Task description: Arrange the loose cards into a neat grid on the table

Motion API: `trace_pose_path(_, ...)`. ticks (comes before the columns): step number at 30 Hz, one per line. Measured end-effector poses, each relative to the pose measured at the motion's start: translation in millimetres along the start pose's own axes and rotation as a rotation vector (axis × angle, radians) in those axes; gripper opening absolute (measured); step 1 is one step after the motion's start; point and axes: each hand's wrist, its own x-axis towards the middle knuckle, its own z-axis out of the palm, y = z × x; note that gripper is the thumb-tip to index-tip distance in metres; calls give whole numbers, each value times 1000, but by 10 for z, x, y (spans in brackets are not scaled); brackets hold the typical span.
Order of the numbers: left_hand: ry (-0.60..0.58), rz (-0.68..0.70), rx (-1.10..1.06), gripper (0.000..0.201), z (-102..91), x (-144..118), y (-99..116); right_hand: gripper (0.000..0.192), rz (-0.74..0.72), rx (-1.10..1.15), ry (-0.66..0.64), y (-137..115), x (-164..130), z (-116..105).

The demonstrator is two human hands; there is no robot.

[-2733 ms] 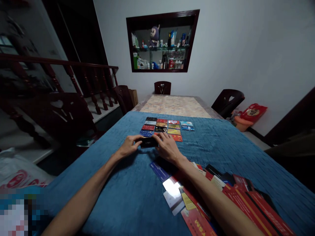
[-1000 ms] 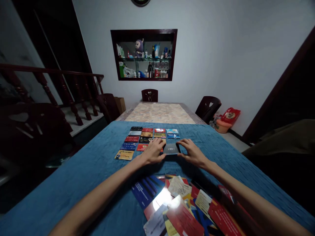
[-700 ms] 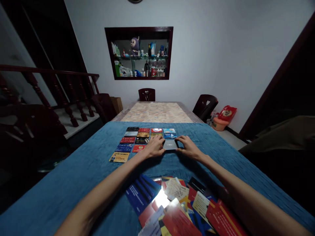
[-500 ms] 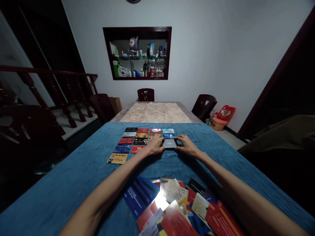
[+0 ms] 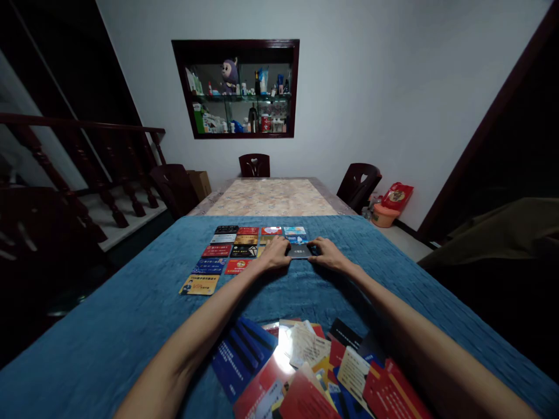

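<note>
A dark grey card (image 5: 299, 251) lies on the blue cloth, or just over it, at the lower end of the right-hand column of cards. My left hand (image 5: 276, 254) grips its left edge with fingers closed, and my right hand (image 5: 326, 255) pinches its right edge. Directly above it is a blue and white card (image 5: 297, 239). Rows of cards spread to the left, among them a black card (image 5: 243, 251), a red card (image 5: 238, 266) and a gold VIP card (image 5: 200, 284). My left hand and forearm hide part of the cards beside them.
A loose heap of cards (image 5: 310, 378) lies between my forearms at the near edge, with blue cards (image 5: 244, 355) fanned at its left. Blue cloth (image 5: 144, 302) covers the near table. Chairs (image 5: 358, 185) stand around the far end; an orange bucket (image 5: 385, 215) is on the floor at right.
The card between my hands looks darker and flatter now, and it sits closer to the blue and white card above it. The whole view has shifted slightly.
</note>
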Motion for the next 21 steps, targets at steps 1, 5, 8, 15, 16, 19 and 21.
trace_pose_path(1,-2,-1,2,35,4,10,-3,49,0,2,-2,3,7,0)
trace_pose_path(5,-9,-3,11,35,23,38,-10,44,5,10,-10,3,8,5)
trace_pose_path(8,-17,-9,19,34,39,57,-13,42,13,11,-19,3,1,13)
trace_pose_path(15,-35,-27,37,34,53,95,-8,43,31,1,-22,8,2,23)
trace_pose_path(16,-34,-27,38,34,52,95,-4,43,33,0,-20,8,2,26)
trace_pose_path(19,-31,-31,44,32,51,88,14,44,36,-5,-15,11,0,42)
trace_pose_path(21,-26,-37,48,32,53,79,26,45,38,-7,-11,17,-1,56)
